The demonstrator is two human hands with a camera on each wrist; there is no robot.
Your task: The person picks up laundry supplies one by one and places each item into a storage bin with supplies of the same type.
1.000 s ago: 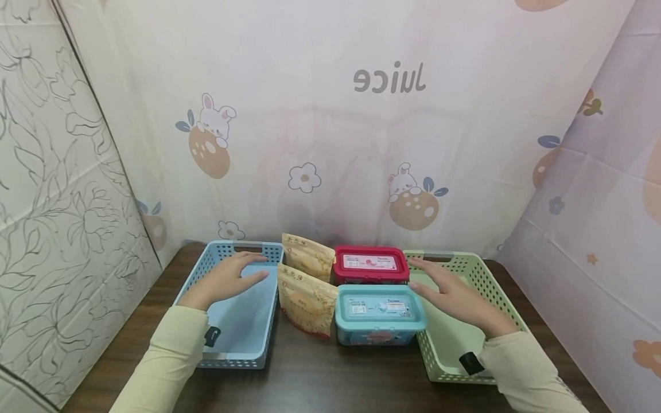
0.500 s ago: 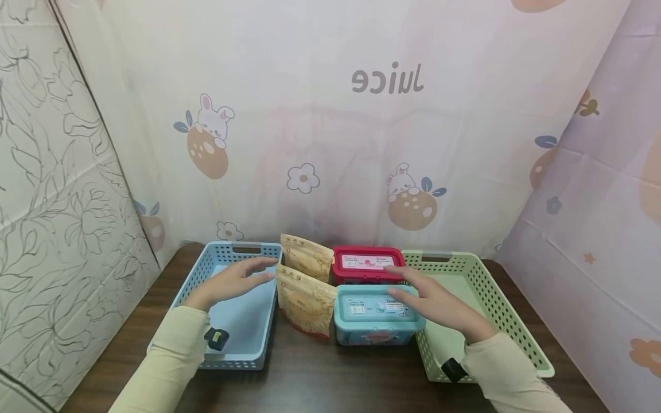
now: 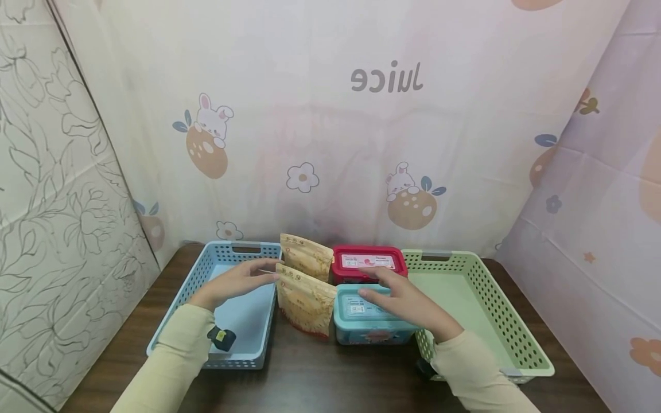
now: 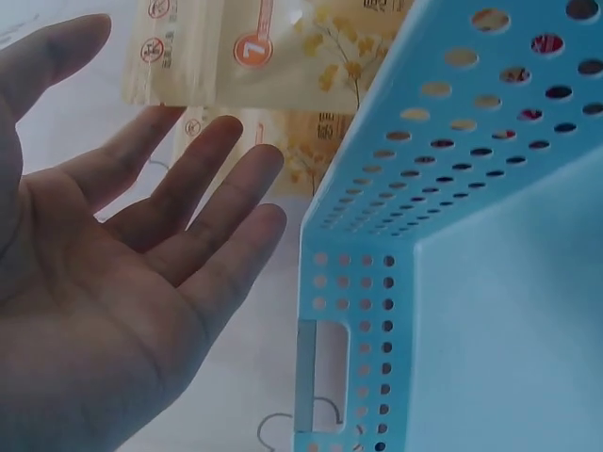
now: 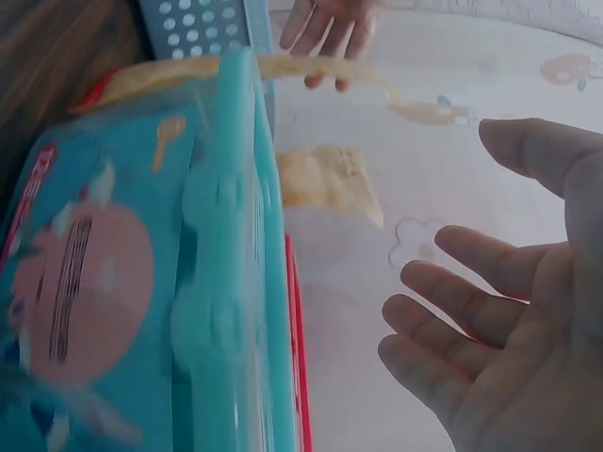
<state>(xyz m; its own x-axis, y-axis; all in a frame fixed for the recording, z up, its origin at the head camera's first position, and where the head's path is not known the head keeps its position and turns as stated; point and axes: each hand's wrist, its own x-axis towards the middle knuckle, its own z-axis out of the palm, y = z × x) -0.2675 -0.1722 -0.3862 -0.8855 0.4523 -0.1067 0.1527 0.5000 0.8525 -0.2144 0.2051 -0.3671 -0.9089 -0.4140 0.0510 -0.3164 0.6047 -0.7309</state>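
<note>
Two yellow-beige stand-up pouches (image 3: 306,301) stand one behind the other in the middle of the table. My left hand (image 3: 234,285) hovers over the right side of the blue basket (image 3: 242,357), its fingertips close to the pouches' left edges. In the left wrist view its palm and fingers are spread and hold nothing. My right hand (image 3: 408,298) is above the teal lidded box (image 3: 374,332), fingers extended toward the pouches. Behind that box stands a red lidded box (image 3: 356,261). The right wrist view shows the right fingers apart from the teal box's lid.
A green perforated basket (image 3: 532,344) stands to the right of the boxes. The dark wooden table (image 3: 320,378) shows in front. A printed curtain (image 3: 330,126) hangs close behind the baskets.
My right hand has moved left from the green basket's edge to above the teal box. My left hand has shifted slightly right, to the pouches' edges.
</note>
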